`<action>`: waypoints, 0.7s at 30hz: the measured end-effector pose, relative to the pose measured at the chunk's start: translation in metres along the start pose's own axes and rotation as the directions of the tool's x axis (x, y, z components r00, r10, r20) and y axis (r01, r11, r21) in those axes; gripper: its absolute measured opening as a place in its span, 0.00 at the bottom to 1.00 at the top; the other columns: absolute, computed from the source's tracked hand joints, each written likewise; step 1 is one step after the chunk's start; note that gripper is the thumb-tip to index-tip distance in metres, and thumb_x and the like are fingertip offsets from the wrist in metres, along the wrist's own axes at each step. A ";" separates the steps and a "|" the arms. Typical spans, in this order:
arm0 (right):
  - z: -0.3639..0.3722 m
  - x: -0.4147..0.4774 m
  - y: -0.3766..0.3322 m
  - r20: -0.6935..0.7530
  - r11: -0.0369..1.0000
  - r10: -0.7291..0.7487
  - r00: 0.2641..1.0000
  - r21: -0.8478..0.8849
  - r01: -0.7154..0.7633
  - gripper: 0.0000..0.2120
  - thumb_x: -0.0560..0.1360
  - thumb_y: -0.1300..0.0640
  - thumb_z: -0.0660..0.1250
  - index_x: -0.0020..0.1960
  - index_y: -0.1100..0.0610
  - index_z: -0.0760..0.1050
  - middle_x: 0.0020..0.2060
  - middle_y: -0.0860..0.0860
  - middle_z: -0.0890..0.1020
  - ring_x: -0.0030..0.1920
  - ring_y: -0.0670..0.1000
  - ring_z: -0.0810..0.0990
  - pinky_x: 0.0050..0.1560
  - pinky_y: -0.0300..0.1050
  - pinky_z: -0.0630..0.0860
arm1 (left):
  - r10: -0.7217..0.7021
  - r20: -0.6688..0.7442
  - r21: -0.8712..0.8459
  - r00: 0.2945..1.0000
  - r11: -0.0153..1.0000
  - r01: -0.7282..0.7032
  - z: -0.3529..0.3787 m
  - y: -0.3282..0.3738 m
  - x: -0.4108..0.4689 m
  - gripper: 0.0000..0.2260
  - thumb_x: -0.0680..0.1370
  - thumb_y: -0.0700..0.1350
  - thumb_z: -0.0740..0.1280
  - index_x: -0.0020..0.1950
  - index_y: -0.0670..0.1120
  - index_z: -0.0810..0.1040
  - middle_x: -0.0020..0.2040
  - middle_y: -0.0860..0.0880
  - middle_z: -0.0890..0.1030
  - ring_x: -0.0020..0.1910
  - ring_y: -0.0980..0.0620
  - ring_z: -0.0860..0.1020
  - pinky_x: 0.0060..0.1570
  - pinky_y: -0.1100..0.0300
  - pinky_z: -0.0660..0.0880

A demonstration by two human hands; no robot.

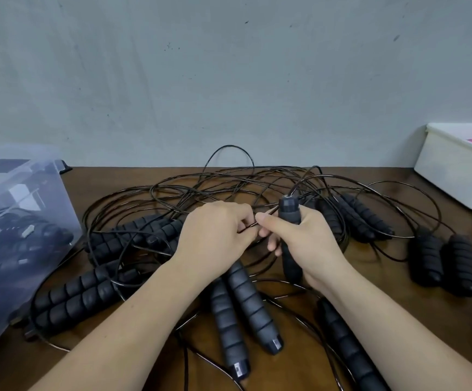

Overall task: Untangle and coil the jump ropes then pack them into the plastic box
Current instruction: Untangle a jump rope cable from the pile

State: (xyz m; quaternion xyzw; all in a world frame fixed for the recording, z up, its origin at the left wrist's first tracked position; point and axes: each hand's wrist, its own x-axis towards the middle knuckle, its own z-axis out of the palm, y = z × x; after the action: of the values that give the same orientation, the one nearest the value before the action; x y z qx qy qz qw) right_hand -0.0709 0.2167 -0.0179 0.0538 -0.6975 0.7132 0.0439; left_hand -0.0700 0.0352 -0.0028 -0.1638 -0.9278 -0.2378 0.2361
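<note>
The right hand [311, 245] grips an upright rope handle [289, 213]; the left hand [215, 232] pinches a thin cord [251, 224]. Tangled jump ropes [246, 300] lie right of the plastic box [40, 193].

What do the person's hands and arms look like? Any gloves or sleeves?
No gloves. The left hand and right hand are bare, with no rings, watch or bracelet showing. Both forearms are bare too; no sleeve reaches into view.
</note>
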 end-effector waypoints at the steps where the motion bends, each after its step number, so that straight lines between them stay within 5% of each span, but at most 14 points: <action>1: -0.002 0.001 0.000 -0.009 1.000 -0.006 1.000 0.004 0.006 0.07 0.79 0.60 0.76 0.46 0.63 0.82 0.37 0.58 0.86 0.31 0.53 0.78 0.30 0.45 0.73 | -0.007 0.017 -0.012 1.000 1.000 0.007 0.000 -0.001 0.000 0.06 0.75 0.57 0.73 0.43 0.56 0.81 0.37 0.59 0.79 0.42 0.58 0.77 0.42 0.54 0.77; 6: 0.000 -0.002 -0.008 -0.057 0.992 -0.105 0.993 0.067 0.108 0.05 0.79 0.63 0.75 0.48 0.65 0.83 0.37 0.61 0.86 0.32 0.53 0.79 0.31 0.43 0.74 | -0.058 0.070 -0.006 0.996 0.998 0.059 0.002 -0.006 0.005 0.08 0.76 0.59 0.72 0.45 0.56 0.79 0.36 0.58 0.80 0.41 0.55 0.78 0.42 0.54 0.78; 11: -0.025 0.003 -0.029 -0.251 0.957 -0.106 0.962 0.238 0.168 0.05 0.79 0.61 0.74 0.50 0.63 0.82 0.39 0.58 0.87 0.35 0.50 0.81 0.34 0.41 0.76 | -0.094 0.064 0.102 0.993 0.991 0.087 -0.002 -0.019 0.009 0.09 0.77 0.60 0.72 0.46 0.57 0.79 0.41 0.57 0.80 0.45 0.55 0.78 0.45 0.54 0.78; 18: -0.018 0.002 -0.023 -0.221 0.967 -0.062 0.973 0.229 0.113 0.04 0.80 0.61 0.74 0.52 0.62 0.81 0.43 0.60 0.88 0.37 0.51 0.83 0.34 0.43 0.75 | -0.005 0.135 -0.092 0.991 0.996 0.017 -0.002 -0.018 0.006 0.17 0.72 0.70 0.73 0.54 0.61 0.81 0.45 0.62 0.79 0.51 0.61 0.73 0.48 0.63 0.71; 21: -0.018 0.001 -0.024 -0.222 0.970 -0.078 0.972 0.208 0.125 0.04 0.80 0.61 0.74 0.52 0.62 0.82 0.44 0.61 0.88 0.37 0.51 0.83 0.34 0.42 0.75 | 0.053 0.076 -0.146 0.996 0.988 -0.041 -0.002 -0.015 0.005 0.11 0.78 0.66 0.69 0.51 0.61 0.81 0.44 0.60 0.80 0.51 0.60 0.73 0.51 0.59 0.73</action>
State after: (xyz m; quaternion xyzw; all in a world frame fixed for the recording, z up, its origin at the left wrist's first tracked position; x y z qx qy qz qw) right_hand -0.0693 0.2353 0.0055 0.0176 -0.6016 0.7847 0.1483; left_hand -0.0799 0.0223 -0.0036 -0.2116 -0.9128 -0.2917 0.1921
